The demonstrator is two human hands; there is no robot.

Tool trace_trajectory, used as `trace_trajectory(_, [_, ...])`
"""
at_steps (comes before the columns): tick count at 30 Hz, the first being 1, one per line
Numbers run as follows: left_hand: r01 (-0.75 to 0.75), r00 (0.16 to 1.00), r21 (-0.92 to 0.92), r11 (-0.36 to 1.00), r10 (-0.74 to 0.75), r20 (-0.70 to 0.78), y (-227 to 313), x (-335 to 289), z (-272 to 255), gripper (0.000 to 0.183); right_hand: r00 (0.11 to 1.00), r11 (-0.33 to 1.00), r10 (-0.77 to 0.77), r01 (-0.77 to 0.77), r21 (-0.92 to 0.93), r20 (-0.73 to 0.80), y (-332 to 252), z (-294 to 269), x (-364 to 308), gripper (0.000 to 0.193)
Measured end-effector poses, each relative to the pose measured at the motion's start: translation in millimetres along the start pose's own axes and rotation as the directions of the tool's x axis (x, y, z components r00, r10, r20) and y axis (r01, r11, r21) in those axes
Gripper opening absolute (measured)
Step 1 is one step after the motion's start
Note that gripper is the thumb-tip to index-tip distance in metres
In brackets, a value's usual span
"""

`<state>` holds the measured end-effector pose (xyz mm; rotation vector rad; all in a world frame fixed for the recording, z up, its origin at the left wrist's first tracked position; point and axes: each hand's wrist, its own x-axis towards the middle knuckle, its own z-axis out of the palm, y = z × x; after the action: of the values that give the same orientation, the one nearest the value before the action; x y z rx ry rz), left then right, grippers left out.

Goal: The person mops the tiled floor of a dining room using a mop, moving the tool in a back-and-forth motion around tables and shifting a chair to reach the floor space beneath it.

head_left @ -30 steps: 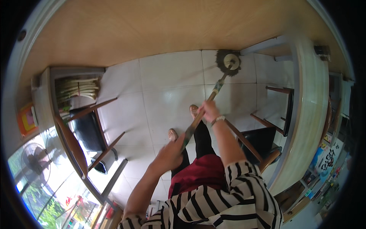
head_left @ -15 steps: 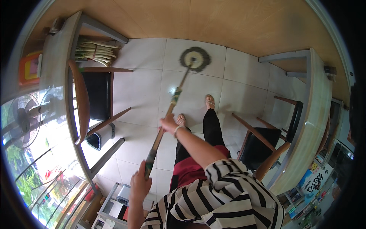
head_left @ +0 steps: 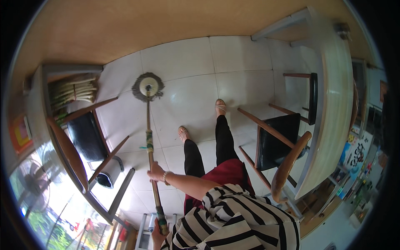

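Left to right, I see a black-seated chair, the mop head on tiled floor spreading to a second chair and the long table's edge, while the left hand wraps the handle's lower end and the right hand, forearm crossing leftward, closes round it higher.

Head-worn fisheye, left of pair. Looks steeply down from head height; top of view lies ahead. Striped shirt closest, at lower edge; tiled floor farther below, its far edge meeting tan wall. Right-side table: long edge bows outward.
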<state>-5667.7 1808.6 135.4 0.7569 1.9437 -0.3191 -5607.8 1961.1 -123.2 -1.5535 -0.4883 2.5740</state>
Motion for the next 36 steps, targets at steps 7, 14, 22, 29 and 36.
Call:
trace_trajectory(7, [-0.297, 0.948, 0.231, 0.927, 0.257, 0.187, 105, 21, -34, 0.076, 0.997, 0.87, 0.066, -0.035, 0.492, -0.045, -34, -121, -52, 0.044])
trace_trajectory(14, [-0.492, 0.869, 0.578, 0.651, 0.336, 0.363, 375, 105, -16, 0.076, 0.913, 0.55, -0.244, 0.409, 0.728, -0.328, -146, -337, -58, 0.014])
trace_trajectory(22, [-0.618, 0.735, 0.723, 0.309, 0.555, 0.39, 561, 129, 64, 0.081, 0.789, 0.356, -0.171, 0.608, 0.709, -0.59, -212, -522, -100, 0.013])
trace_trajectory(29, [-0.634, 0.753, 0.665, 0.395, 0.511, 0.414, 570, 116, 128, 0.081, 0.816, 0.474, -0.162, 0.558, 0.681, -0.555, -191, -576, -113, 0.012])
trace_trajectory(36, [-0.828, 0.556, 0.498, 0.258, 0.496, 0.667, 663, 176, 213, 0.087, 0.618, 0.297, -0.193, 0.777, 0.555, -0.762, -164, -714, -127, 0.011])
